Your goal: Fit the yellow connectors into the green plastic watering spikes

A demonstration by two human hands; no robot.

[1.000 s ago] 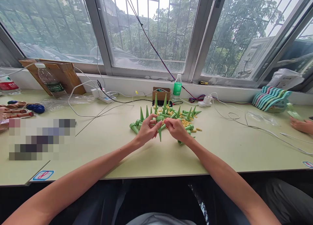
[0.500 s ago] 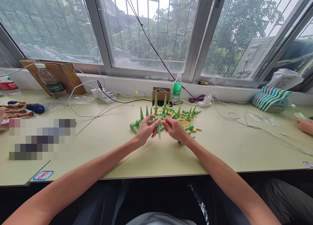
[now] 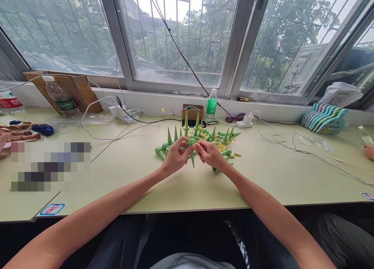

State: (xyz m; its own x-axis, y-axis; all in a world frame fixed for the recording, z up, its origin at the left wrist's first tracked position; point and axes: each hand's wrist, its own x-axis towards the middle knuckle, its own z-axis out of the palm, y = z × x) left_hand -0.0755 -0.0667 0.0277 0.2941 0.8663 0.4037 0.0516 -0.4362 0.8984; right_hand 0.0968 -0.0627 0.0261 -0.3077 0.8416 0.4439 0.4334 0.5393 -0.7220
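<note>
My left hand (image 3: 177,154) is closed round the collar of a green plastic spike (image 3: 192,160), which hangs point down between my hands. Beside the collar my right hand (image 3: 209,153) is pinched, its fingertips close against the spike. A small yellow peg seems to be between them, mostly hidden by the fingers. Behind my hands several green spikes (image 3: 169,136) stand points up, while others (image 3: 159,153) lie on their sides. Loose yellow pegs (image 3: 222,147) are heaped among them, and one peg (image 3: 237,154) lies apart at the right.
A small cardboard box (image 3: 193,112) and a green-labelled bottle (image 3: 212,104) stand behind the pile. Cables run to power strips (image 3: 244,121) along the window. Teal plastic pieces (image 3: 323,119) are stacked at the right. Another person's hand (image 3: 368,150) shows at the right edge, another (image 3: 3,140) at the left.
The spike has shifted slightly right and tilted, its collar showing more above my left fingers. My right hand stays pinched beside it. The other person's hand at the right has moved outward.
</note>
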